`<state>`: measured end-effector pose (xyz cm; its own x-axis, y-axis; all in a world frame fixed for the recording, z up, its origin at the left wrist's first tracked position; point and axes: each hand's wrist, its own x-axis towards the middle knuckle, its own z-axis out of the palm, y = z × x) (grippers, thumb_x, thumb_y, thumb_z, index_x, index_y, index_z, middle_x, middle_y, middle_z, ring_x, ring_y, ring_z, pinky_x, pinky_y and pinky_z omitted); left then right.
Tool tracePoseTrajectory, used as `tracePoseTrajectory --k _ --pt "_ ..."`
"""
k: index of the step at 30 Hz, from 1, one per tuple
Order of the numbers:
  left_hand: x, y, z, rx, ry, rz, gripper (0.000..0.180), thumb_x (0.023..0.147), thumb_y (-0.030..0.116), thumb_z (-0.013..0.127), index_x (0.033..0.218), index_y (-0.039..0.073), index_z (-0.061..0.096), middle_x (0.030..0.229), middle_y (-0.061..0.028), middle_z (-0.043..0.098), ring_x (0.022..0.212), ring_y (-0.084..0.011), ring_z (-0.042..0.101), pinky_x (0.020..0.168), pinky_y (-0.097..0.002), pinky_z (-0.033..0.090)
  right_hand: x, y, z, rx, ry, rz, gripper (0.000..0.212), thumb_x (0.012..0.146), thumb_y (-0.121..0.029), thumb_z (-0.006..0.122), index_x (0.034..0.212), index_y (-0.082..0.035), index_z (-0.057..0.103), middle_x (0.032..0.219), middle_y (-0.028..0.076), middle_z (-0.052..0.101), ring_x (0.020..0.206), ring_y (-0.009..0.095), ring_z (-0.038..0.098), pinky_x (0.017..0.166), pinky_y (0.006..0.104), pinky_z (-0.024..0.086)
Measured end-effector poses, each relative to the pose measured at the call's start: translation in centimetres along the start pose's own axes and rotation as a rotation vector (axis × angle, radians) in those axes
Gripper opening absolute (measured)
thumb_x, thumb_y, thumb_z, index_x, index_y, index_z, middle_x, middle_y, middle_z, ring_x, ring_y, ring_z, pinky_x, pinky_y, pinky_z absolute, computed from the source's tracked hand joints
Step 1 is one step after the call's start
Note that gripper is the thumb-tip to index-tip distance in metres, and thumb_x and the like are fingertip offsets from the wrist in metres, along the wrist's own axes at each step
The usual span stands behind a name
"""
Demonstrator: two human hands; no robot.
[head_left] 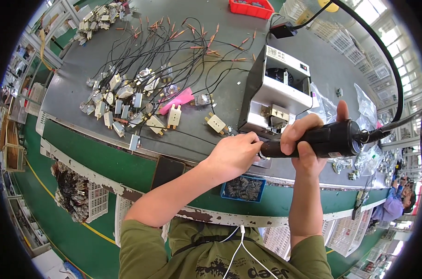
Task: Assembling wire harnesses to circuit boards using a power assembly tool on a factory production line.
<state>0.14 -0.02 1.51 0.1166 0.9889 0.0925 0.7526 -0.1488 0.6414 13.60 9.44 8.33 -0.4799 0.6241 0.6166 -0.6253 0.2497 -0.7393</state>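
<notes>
My right hand (306,135) is wrapped round a black electric screwdriver (329,140), which lies almost level with its tip toward the left. At that tip my left hand (235,155) is closed in a pinch; what its fingers hold is hidden by them. Just behind both hands stands a metal screw feeder (278,83) with a dark round opening and a small block (278,115) at its front. Left of it on the bench lies a cream plug-like part (216,123) with metal prongs, close to my left hand. Another similar part (174,116) lies further left.
A pile of wired parts (122,102) with black leads covers the left of the dark bench (174,149). A blue bin of screws (243,189) hangs at the front edge. A red tray (252,8) stands far back. Clear plastic bags (366,111) lie at right. One co-worker (391,204) sits far right.
</notes>
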Motion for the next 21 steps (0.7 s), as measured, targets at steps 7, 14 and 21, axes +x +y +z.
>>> tracePoseTrajectory --k 7,14,21 --pt "-0.1 0.0 0.0 0.005 0.011 0.0 0.028 0.091 0.025 0.07 0.102 0.001 0.063 0.113 -0.0083 0.06 0.099 -0.0303 0.065 0.082 -0.0407 0.055 -0.2 0.0 -0.2 0.01 0.037 -0.017 0.107 0.084 -0.006 0.075 0.16 -0.016 0.001 0.087 0.016 0.065 0.059 0.017 0.061 0.055 0.0284 0.053" --pt "-0.2 -0.4 0.2 0.0 0.005 0.001 0.027 0.089 0.024 0.071 0.102 0.003 0.062 0.111 -0.0074 0.06 0.099 -0.0296 0.065 0.081 -0.0412 0.055 -0.5 -0.6 1.4 -0.107 0.121 0.042 0.108 0.081 0.002 0.073 0.159 -0.014 0.0 0.089 0.015 0.066 0.063 0.017 0.062 0.06 0.0288 0.054" --pt "-0.3 -1.1 0.5 0.006 0.058 0.067 0.027 0.088 0.024 0.072 0.105 0.004 0.063 0.108 -0.008 0.059 0.099 -0.0294 0.065 0.081 -0.0412 0.055 -0.8 -0.3 3.2 -0.393 0.238 0.051 0.106 0.08 0.009 0.071 0.157 -0.006 0.0 0.097 0.015 0.068 0.08 0.017 0.067 0.073 0.0284 0.055"
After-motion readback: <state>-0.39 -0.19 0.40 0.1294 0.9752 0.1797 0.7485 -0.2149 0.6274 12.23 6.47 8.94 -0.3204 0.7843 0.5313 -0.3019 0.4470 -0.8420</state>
